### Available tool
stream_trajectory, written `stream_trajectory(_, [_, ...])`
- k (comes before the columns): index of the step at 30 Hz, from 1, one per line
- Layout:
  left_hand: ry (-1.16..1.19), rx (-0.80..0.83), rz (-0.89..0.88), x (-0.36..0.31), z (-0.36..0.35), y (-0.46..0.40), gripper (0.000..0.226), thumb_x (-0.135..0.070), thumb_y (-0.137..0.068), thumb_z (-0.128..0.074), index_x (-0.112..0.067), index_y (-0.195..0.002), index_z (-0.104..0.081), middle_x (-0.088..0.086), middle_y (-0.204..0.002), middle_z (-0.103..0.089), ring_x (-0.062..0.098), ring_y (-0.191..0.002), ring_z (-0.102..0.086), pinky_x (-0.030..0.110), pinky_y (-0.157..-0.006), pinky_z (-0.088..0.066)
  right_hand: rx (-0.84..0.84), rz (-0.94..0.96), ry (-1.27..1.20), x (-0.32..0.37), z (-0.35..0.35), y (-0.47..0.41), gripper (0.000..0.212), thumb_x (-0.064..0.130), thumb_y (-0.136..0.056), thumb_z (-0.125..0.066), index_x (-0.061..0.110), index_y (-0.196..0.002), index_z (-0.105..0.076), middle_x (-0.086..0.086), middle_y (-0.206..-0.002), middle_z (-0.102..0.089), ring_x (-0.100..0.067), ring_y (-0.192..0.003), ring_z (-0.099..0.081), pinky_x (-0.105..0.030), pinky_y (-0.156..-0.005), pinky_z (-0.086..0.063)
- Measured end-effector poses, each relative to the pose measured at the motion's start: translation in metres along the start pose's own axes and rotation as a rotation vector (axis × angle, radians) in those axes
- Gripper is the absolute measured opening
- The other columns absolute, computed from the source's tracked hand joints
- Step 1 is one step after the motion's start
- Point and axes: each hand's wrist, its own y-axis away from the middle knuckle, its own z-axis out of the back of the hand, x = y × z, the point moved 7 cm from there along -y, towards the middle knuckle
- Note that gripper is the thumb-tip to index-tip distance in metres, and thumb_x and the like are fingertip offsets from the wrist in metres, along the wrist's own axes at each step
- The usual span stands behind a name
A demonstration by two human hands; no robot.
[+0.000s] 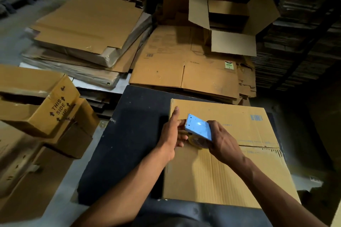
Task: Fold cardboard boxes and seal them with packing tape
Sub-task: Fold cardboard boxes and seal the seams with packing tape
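On the dark table sits a closed box, its top flaps meeting in a seam that runs across the lid. Over the left end of that seam, the right hand grips a blue tape gun (toothed blade pointing left), the clear roll beneath it. The left hand pinches at the gun's blade end, forefinger stretched along the box's left edge. Flat cartons lie beyond; an open carton stands behind them.
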Motion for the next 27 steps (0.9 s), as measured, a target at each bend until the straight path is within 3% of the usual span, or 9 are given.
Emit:
stream_trajectory(3, [-0.088, 0.003, -0.097, -0.001, 0.014, 0.007, 0.078, -0.087, -0.076, -0.054, -0.019, -0.105, -0.078, 0.012, -0.09, -0.073, 0.013, -0.072, -0.056, 0.023, -0.053, -0.039, 0.037, -0.008, 0.106, 0.009, -0.003, -0.003, 0.065, 0.032, -0.091, -0.073, 0.023, -0.14, -0.031, -0.001, -0.124, -0.05, -0.018, -0.107, -0.056, -0.032, -0.068, -0.059])
stream_trajectory(7, [0.051, -0.029, 0.007, 0.007, 0.026, 0.012, 0.054, -0.068, -0.087, -0.063, -0.019, -0.102, -0.079, 0.002, -0.087, -0.077, 0.015, -0.075, -0.056, 0.026, -0.057, -0.04, 0.08, 0.017, 0.128, 0.016, -0.003, -0.006, 0.067, 0.033, -0.092, -0.071, 0.027, -0.14, -0.025, 0.0, -0.126, -0.048, -0.017, -0.111, -0.053, -0.032, -0.071, -0.059])
stream_trajectory(12, [0.324, -0.109, 0.239, 0.022, 0.014, 0.006, 0.059, -0.065, -0.088, -0.067, -0.01, -0.104, -0.077, 0.007, -0.081, -0.074, 0.015, -0.062, -0.056, 0.027, -0.053, -0.041, 0.124, 0.077, 0.063, 0.013, 0.002, -0.011, 0.072, 0.033, -0.09, -0.075, 0.028, -0.14, -0.024, -0.002, -0.126, -0.05, -0.017, -0.111, -0.057, -0.033, -0.078, -0.06])
stream_trajectory(15, [0.323, -0.186, 0.267, 0.033, 0.01, -0.005, 0.037, -0.044, -0.094, -0.073, -0.008, -0.1, -0.077, 0.005, -0.069, -0.07, 0.01, -0.047, -0.049, 0.023, -0.042, -0.036, 0.187, 0.099, 0.13, 0.011, 0.006, -0.013, 0.073, 0.037, -0.091, -0.073, 0.03, -0.141, -0.02, -0.001, -0.131, -0.049, -0.017, -0.115, -0.056, -0.034, -0.083, -0.06])
stream_trajectory(18, [0.196, -0.303, 0.16, 0.035, 0.017, -0.013, 0.021, -0.026, -0.1, -0.069, -0.007, -0.095, -0.075, 0.004, -0.073, -0.07, 0.005, -0.044, -0.047, 0.018, -0.037, -0.034, 0.244, 0.095, 0.22, 0.01, 0.009, -0.012, 0.074, 0.041, -0.091, -0.07, 0.031, -0.142, -0.017, 0.001, -0.132, -0.048, -0.017, -0.116, -0.055, -0.034, -0.08, -0.06])
stream_trajectory(21, [0.073, -0.418, -0.008, 0.029, 0.028, -0.016, 0.018, -0.023, -0.099, -0.07, -0.01, -0.086, -0.074, 0.0, -0.077, -0.073, 0.006, -0.061, -0.063, 0.014, -0.044, -0.044, 0.27, 0.108, 0.315, 0.014, 0.014, -0.012, 0.073, 0.044, -0.092, -0.067, 0.031, -0.144, -0.018, 0.002, -0.131, -0.048, -0.016, -0.113, -0.053, -0.032, -0.075, -0.057])
stream_trajectory(25, [0.04, -0.459, -0.007, 0.034, 0.04, -0.02, 0.023, -0.023, -0.096, -0.073, -0.011, -0.077, -0.074, 0.001, -0.072, -0.074, 0.011, -0.068, -0.069, 0.019, -0.051, -0.051, 0.295, 0.106, 0.384, 0.02, 0.018, -0.01, 0.073, 0.046, -0.093, -0.065, 0.028, -0.149, -0.022, 0.002, -0.132, -0.047, -0.016, -0.115, -0.049, -0.032, -0.076, -0.055])
stream_trajectory(27, [0.045, -0.483, 0.0, 0.039, 0.051, -0.023, 0.026, -0.022, -0.097, -0.073, -0.014, -0.072, -0.074, 0.002, -0.071, -0.075, 0.015, -0.073, -0.072, 0.027, -0.063, -0.057, 0.304, 0.095, 0.407, 0.02, 0.018, -0.007, 0.073, 0.046, -0.092, -0.067, 0.028, -0.147, -0.023, 0.001, -0.131, -0.051, -0.019, -0.114, -0.05, -0.036, -0.079, -0.054])
